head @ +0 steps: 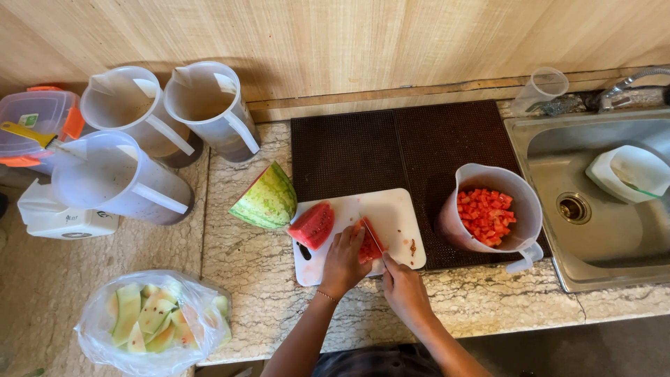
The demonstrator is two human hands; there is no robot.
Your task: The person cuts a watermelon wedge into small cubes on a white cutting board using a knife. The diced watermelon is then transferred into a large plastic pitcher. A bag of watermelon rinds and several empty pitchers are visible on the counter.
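**A:** What's the biggest thing I'm seeing from the headcam?

**B:** The steel sink [600, 237] at the right edge, with a white tub [631, 172] lying in it. Next, the dark mat [405, 150] at centre, and the white cutting board [391, 216] overlapping its lower left part.

**A:** Containers?

**B:** I count 3 empty translucent pitchers [122, 178] in the upper left of the frame. A 4th, the white pitcher [492, 213], stands on the mat right of the board and holds red watermelon cubes [486, 215]. At lower left a clear plastic bag [150, 321] holds pale green rind strips [143, 318]. A clear storage box [38, 122] with orange clips sits at the far left edge.

**A:** And the fruit?

**B:** A green-rinded watermelon wedge [269, 199] stands just left of the board. A peeled red chunk [313, 225] lies on the board's left end.

**A:** The hands?

**B:** The left hand [343, 260] is curled down on a small watermelon piece [370, 241] at the board's middle, fingertips pressing on it. The right hand [403, 287] is clenched around a knife [375, 239], whose blade runs up along the piece, just right of the left fingertips.
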